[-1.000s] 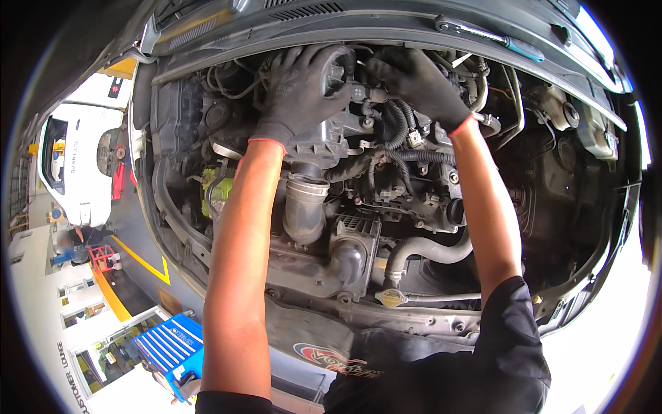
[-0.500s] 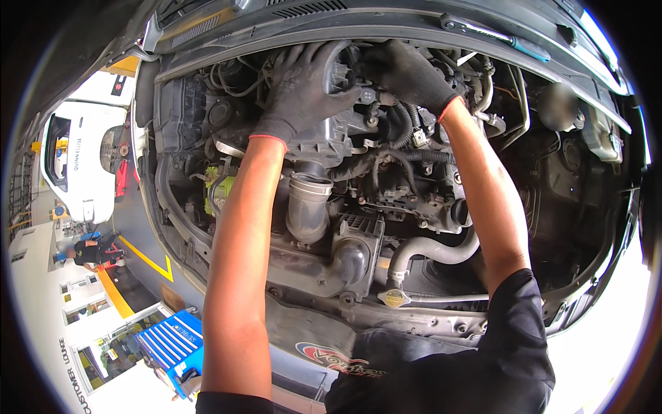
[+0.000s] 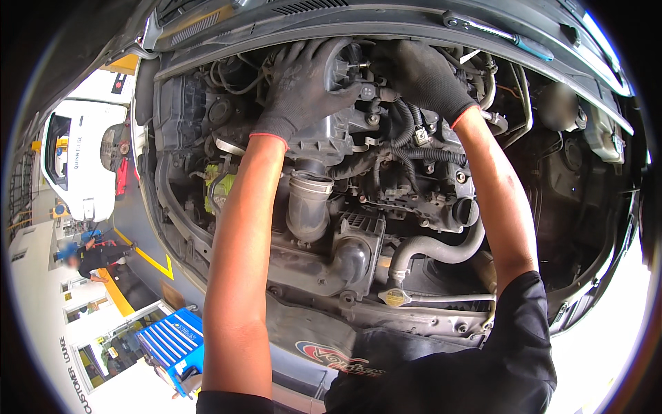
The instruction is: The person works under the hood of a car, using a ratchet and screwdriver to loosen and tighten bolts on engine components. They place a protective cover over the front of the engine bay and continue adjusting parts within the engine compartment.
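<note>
I lean over an open car engine bay. My left hand [image 3: 303, 86], in a dark glove with a red cuff, lies spread over a black plastic part [image 3: 324, 141] on top of the engine, fingers curled round its far edge. My right hand [image 3: 424, 76], gloved the same way, reaches deep at the back of the engine, fingers bent down among black corrugated hoses [image 3: 407, 138]. What its fingertips hold is hidden. A grey intake pipe [image 3: 307, 207] runs down below my left wrist.
A radiator cap [image 3: 395, 298] and grey coolant hose [image 3: 434, 250] sit near the front edge. A wrench [image 3: 496, 31] lies on the cowl. To the left stand a white vehicle [image 3: 79, 162], a person crouching [image 3: 96, 259] and a blue tool cart [image 3: 172, 341].
My right hand has moved left and further back, closing toward my left hand. My left hand has stayed on the black plastic part.
</note>
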Demonstrator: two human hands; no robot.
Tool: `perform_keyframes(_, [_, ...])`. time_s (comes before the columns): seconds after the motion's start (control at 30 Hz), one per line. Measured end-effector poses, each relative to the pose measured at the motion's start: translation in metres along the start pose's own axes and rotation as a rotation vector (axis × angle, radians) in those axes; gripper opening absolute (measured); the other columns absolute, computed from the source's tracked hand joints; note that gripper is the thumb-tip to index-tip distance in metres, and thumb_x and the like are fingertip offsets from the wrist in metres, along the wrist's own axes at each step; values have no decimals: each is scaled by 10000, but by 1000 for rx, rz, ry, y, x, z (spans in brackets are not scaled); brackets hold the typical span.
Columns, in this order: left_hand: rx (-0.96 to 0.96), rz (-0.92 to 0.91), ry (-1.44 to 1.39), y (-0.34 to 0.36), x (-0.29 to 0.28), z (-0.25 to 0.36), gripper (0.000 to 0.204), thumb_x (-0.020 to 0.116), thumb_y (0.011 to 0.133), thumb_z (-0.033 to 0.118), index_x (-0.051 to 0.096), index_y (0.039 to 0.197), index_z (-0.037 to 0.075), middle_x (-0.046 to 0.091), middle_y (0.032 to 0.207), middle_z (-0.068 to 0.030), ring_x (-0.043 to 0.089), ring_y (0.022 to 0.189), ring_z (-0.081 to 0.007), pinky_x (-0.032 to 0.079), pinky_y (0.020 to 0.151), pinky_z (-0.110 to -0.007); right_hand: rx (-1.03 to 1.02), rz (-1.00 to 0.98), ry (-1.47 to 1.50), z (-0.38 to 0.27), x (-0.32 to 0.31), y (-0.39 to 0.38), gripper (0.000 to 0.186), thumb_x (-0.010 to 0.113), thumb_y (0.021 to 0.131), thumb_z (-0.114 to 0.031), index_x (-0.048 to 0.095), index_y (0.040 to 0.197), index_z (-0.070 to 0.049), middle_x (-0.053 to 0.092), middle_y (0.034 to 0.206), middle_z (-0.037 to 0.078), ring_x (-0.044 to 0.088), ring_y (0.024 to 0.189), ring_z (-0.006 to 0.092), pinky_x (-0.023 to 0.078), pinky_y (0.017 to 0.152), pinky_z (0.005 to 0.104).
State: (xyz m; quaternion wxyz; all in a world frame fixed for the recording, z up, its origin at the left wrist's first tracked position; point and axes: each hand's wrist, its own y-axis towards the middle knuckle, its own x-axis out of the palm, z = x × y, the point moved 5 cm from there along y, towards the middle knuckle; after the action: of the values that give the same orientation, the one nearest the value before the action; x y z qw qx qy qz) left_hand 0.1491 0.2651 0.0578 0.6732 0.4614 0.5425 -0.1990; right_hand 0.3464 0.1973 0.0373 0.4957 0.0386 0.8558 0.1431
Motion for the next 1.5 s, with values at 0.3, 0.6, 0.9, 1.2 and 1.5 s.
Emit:
perform_keyframes(0.3, [-1, 13, 26, -1, 1, -2, 869, 840, 893, 573, 550, 1634, 224, 590, 1627, -124, 533, 1513, -393, 354, 1309, -580, -12, 13, 137, 3, 1, -2, 343, 822, 975, -217, 766, 1270, -50, 793, 1126, 200, 777, 1024, 413, 616, 914, 493])
perform_keyframes(0.6, [-1, 12, -10, 0, -2, 2, 851, 832, 902, 579, 565, 1624, 216, 601, 1619, -130, 536, 1507, -396, 358, 1298, -583, 33, 76, 321, 16, 8, -6, 273, 790, 1017, -178, 765, 1234, -14, 799, 1144, 196, 807, 1009, 326, 635, 873, 442])
perform_keyframes(0.9, [-1, 31, 5, -2, 1, -2, 838, 839, 902, 587, 585, 1602, 202, 616, 1596, -132, 555, 1485, -393, 375, 1288, -575, -99, 151, 229, -2, 4, -8, 260, 756, 1052, -195, 782, 1248, -26, 809, 1062, 189, 801, 968, 346, 631, 863, 434])
perform_keyframes(1.2, [3, 43, 9, -3, 0, -1, 836, 841, 897, 598, 594, 1596, 212, 613, 1598, -124, 545, 1495, -390, 375, 1291, -576, 249, 57, 129, 3, -1, -7, 282, 771, 1059, -212, 773, 1248, -3, 802, 1097, 186, 799, 998, 307, 610, 900, 442])
perform_keyframes(1.5, [3, 37, -45, 0, -5, 1, 804, 833, 899, 529, 591, 1596, 210, 613, 1597, -126, 540, 1497, -391, 368, 1296, -563, 63, 44, 114, 2, 4, -11, 354, 758, 1067, -284, 745, 1304, -21, 771, 1110, 185, 786, 1004, 330, 603, 898, 452])
